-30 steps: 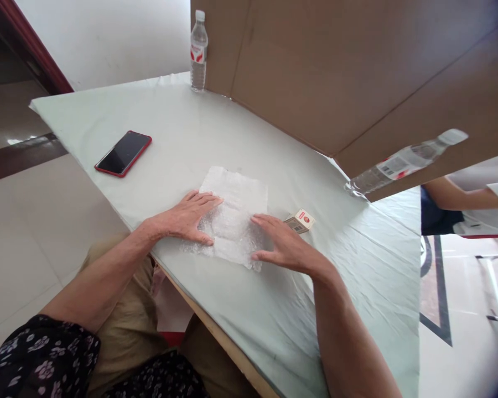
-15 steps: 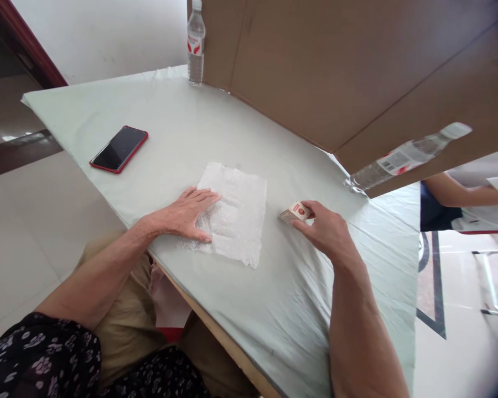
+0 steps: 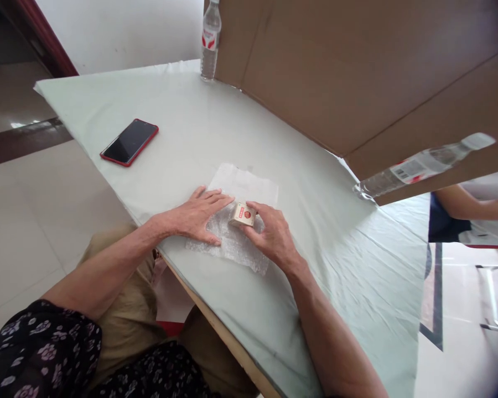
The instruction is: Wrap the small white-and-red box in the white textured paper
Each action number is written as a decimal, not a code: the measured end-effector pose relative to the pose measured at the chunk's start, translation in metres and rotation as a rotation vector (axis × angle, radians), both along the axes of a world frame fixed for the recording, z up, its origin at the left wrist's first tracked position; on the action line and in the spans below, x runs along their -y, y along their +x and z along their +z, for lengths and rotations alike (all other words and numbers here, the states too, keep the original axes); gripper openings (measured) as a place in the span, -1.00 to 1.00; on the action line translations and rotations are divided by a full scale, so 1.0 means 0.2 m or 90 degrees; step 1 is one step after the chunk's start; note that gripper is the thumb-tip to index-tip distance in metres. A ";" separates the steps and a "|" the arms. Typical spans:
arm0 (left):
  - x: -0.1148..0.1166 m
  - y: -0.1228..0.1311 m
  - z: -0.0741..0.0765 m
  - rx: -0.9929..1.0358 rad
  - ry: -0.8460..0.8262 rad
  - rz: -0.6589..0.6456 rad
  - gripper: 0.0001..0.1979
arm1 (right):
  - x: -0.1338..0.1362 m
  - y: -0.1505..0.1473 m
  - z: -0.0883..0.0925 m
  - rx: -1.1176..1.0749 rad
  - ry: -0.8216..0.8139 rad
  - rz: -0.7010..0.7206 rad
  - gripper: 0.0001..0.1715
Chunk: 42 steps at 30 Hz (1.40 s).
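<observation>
A sheet of bubble wrap [image 3: 249,185] lies on the pale cloth-covered table. My left hand [image 3: 197,217] rests flat on its left side, fingers spread. Between the thumb and fingers of my right hand [image 3: 274,232] is a small cream box [image 3: 244,214] with red printing on its face. The box is over the middle of the sheet, close to my left fingertips. Whether its underside touches the wrap cannot be made out.
A phone in a red case [image 3: 129,142] lies toward the left table edge. One clear water bottle [image 3: 209,44] stands at the back, another bottle [image 3: 419,166] at the right, both against a large cardboard panel [image 3: 315,72]. Another person's arm [image 3: 473,203] shows beyond the panel.
My right hand has carried the small box leftward from the bare tablecloth onto the bubble wrap. The left hand stays spread on the sheet. The whole view has shifted slightly.
</observation>
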<state>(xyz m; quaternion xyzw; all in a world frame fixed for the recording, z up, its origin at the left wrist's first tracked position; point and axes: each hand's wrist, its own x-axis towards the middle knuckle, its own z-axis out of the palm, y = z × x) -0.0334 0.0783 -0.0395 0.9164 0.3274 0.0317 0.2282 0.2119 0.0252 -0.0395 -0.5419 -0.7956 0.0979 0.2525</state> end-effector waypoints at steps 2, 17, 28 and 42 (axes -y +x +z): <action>0.00 0.00 -0.01 0.010 0.007 -0.001 0.10 | 0.00 0.01 -0.02 -0.008 -0.018 0.004 -0.45; 0.00 0.00 -0.01 0.024 0.021 -0.007 0.06 | 0.00 0.02 -0.09 -0.112 -0.062 -0.001 -0.42; -0.01 -0.01 -0.01 0.017 0.028 -0.019 0.03 | -0.01 0.01 -0.10 -0.106 -0.056 0.005 -0.42; -0.01 -0.02 -0.01 0.056 0.019 -0.023 0.01 | 0.00 0.01 -0.04 -0.041 -0.066 0.030 -0.39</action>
